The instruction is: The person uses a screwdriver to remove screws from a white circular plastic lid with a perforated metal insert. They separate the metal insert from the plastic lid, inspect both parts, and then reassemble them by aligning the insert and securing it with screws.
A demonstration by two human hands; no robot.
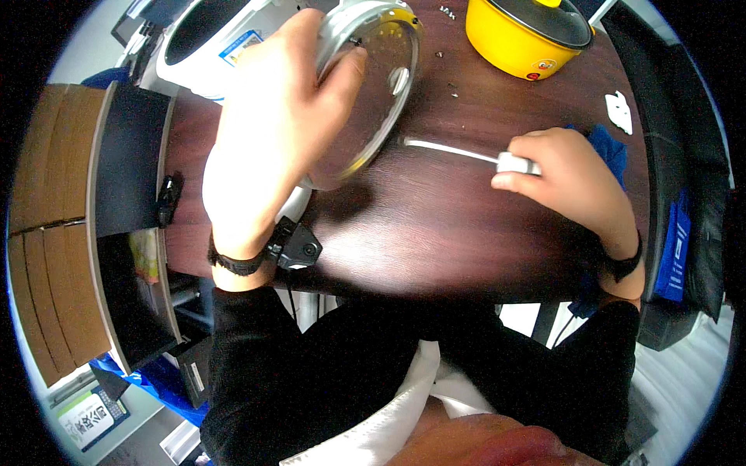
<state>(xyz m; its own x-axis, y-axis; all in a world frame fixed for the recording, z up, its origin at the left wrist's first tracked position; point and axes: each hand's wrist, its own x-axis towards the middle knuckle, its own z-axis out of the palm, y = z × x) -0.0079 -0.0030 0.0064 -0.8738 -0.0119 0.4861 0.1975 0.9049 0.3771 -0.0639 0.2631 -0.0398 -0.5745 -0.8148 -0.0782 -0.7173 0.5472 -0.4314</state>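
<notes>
- Head view, looking straight down: the left hand (272, 132) is wrapped around the metal rim of a round glass lid (371, 85), fingers over the top edge and thumb pressed against the glass, holding it tilted up off the dark wooden table (435, 225).
- The lid sits at the upper middle of the table, its lower edge close to the tabletop, casting a shadow just beneath.
- The right hand (567, 179) is closed on the pale handle of a screwdriver (474, 154), fingers curled tight around it; the thin shaft lies almost flat along the table and points left toward the lid, its tip just short of the rim.
- Behind the right hand a blue cloth (610, 151) peeks out, lying on the table.
- Top right, a yellow pot (517, 43) with its own dark lid stands well apart from both hands.
- Top left, a white cooker (214, 35) sits at the table's far edge, just beyond the left hand.
- A few small screws (447, 10) lie scattered between the lid and the yellow pot.
- A small white plastic piece (619, 110) rests near the right edge.
- Both wrists wear black bands.
</notes>
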